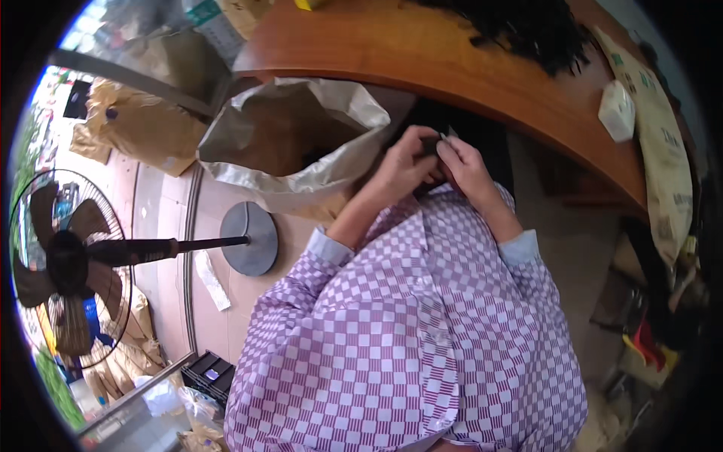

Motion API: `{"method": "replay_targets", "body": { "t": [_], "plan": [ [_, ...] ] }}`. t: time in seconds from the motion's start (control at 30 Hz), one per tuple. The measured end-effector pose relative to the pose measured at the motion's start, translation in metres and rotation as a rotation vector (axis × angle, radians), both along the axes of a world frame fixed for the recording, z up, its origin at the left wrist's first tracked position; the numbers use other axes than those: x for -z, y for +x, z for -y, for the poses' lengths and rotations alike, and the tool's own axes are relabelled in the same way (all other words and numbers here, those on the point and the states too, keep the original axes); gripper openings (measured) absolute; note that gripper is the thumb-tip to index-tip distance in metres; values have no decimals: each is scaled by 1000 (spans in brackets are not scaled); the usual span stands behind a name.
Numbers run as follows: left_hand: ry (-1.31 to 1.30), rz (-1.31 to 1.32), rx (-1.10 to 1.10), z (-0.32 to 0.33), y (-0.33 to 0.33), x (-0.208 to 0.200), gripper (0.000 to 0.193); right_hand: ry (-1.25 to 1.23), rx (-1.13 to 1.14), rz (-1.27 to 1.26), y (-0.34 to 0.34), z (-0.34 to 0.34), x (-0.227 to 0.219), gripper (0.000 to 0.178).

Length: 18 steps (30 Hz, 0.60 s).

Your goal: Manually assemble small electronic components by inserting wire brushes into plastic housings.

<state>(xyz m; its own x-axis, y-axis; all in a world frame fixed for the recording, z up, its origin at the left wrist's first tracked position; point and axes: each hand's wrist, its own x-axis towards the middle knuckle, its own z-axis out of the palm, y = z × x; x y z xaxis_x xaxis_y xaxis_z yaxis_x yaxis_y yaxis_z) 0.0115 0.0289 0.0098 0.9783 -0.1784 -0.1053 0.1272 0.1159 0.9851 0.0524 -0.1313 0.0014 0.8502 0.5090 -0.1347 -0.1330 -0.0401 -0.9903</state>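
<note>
Both my hands meet in front of my checked shirt, just below the edge of the wooden table. My left hand (409, 164) is closed, with its thumb and forefinger pinching a small dark piece (431, 144). From the other side my right hand (465, 163) pinches at the same piece, fingertips close to the left ones. The piece is too small and too dark against the black cloth behind it to name its kind. A heap of similar-looking black pieces (520, 26) lies on the table (376, 47) beyond my hands.
A large open pale sack (331, 177) stands left of my hands. Farther left are a standing fan (68, 260) with its round base (249, 238) and brown bags (143, 124). A white packet (617, 111) and a printed sack (663, 151) lie at the table's right end.
</note>
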Motion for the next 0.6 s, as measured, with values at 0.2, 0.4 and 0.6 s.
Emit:
{"method": "replay_targets", "body": {
  "t": [0.2, 0.4, 0.6],
  "plan": [
    [-7, -4, -19, -10, -1, 2, 32, 44, -80, 45, -10, -4, -13, 18],
    [77, 100, -30, 3, -10, 6, 24, -170, -50, 139, -22, 2, -11, 17],
    [202, 145, -28, 7, -32, 6, 23, -170, -143, 180, -36, 12, -5, 18]
  ]
}}
